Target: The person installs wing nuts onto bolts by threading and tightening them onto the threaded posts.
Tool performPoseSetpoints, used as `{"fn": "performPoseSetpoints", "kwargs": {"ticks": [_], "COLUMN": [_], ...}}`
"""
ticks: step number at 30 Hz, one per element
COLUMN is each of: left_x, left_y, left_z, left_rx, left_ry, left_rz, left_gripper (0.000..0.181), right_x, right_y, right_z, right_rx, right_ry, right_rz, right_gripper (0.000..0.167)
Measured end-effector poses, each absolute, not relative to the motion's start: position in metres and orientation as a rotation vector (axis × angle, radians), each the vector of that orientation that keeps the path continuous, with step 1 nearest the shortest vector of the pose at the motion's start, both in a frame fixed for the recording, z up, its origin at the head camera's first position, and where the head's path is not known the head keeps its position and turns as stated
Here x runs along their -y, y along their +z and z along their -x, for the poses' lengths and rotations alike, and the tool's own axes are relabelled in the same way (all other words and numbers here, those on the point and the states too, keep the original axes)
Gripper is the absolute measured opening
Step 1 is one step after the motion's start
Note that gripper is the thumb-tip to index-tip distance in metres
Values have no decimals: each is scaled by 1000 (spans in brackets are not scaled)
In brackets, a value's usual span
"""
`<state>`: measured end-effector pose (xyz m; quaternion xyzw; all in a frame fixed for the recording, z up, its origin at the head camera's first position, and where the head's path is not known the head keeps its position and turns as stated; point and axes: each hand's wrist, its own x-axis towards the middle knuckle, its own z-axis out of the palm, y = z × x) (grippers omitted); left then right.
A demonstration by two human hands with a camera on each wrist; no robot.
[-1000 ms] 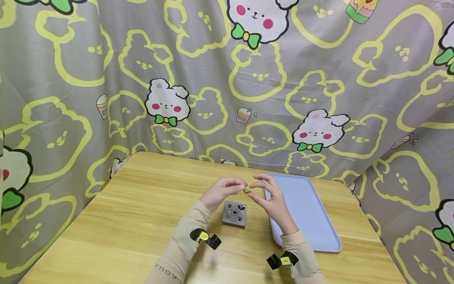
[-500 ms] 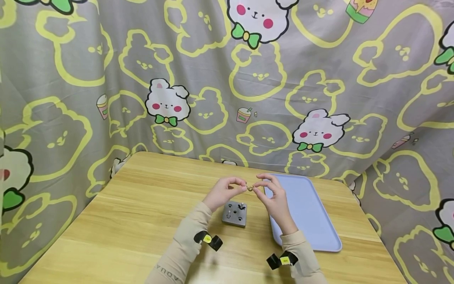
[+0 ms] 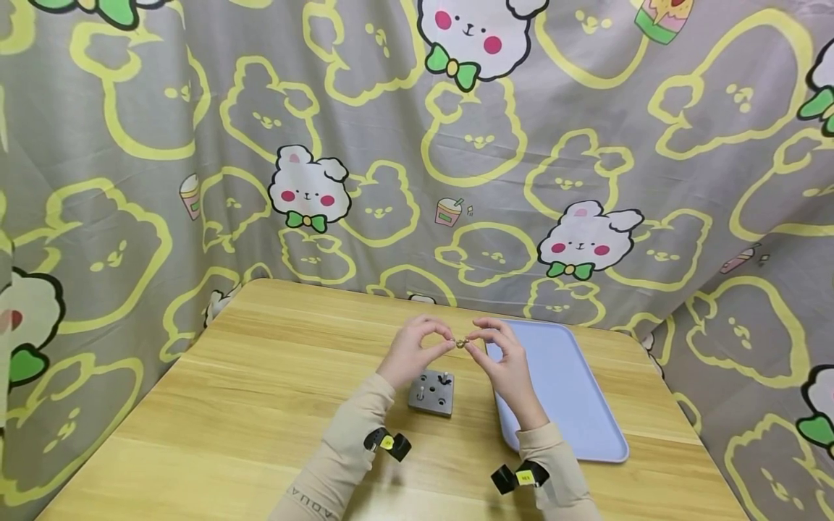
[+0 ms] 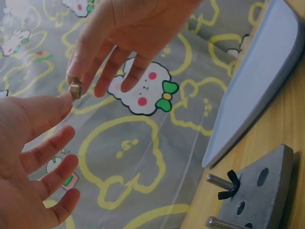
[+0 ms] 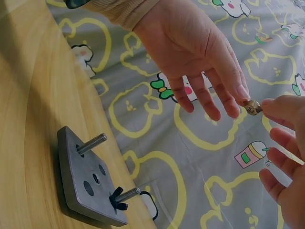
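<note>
A small brass-coloured nut-like piece [image 3: 460, 344] is held in the air between both hands, above and behind a grey metal block. My left hand [image 3: 409, 353] pinches its left side with thumb and forefinger, while my right hand [image 3: 510, 370] pinches the other side. In the left wrist view the piece [image 4: 75, 90] sits between the fingertips; the right wrist view shows a round face on the piece [image 5: 252, 107]. The grey block [image 3: 431, 401] lies on the table with two upright threaded posts; a black wing nut [image 5: 117, 198] is on one post [image 5: 129, 193].
A pale blue tray [image 3: 560, 391] lies on the wooden table [image 3: 215, 405] to the right of the block, partly behind my right hand. A patterned curtain [image 3: 391, 145] hangs behind and beside the table. Each wrist wears a black strap with a small camera.
The piece and my left hand have moved slightly right and up. My right fingers, apart from the piece a second ago at least in part, now meet it.
</note>
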<state>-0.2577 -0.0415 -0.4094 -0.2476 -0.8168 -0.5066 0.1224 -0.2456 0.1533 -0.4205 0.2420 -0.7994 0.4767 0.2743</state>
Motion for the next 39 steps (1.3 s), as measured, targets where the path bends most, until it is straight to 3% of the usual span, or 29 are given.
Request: {"fn": "performPoseSetpoints", "kwargs": {"ticks": [9, 21, 31, 39], "left_x": [65, 103, 112, 103], "left_y": [-409, -423, -448, -467], "left_z": [260, 253, 251, 252], "left_rx": [2343, 2367, 2464, 2565], "left_ry": [-1467, -1478, -1444, -1451], "left_rz": [626, 518, 498, 620], "left_gripper": [10, 6, 6, 4], "right_x": [-161, -168, -158, -158], "right_y": [-407, -476, -495, -504], "right_z": [236, 258, 255, 254], "right_rx": [2192, 2691, 2944, 3027], "right_ry": [1521, 1577, 1318, 1174], "right_rz": [-603, -662, -569, -652], "right_gripper": [48, 95, 101, 103]}}
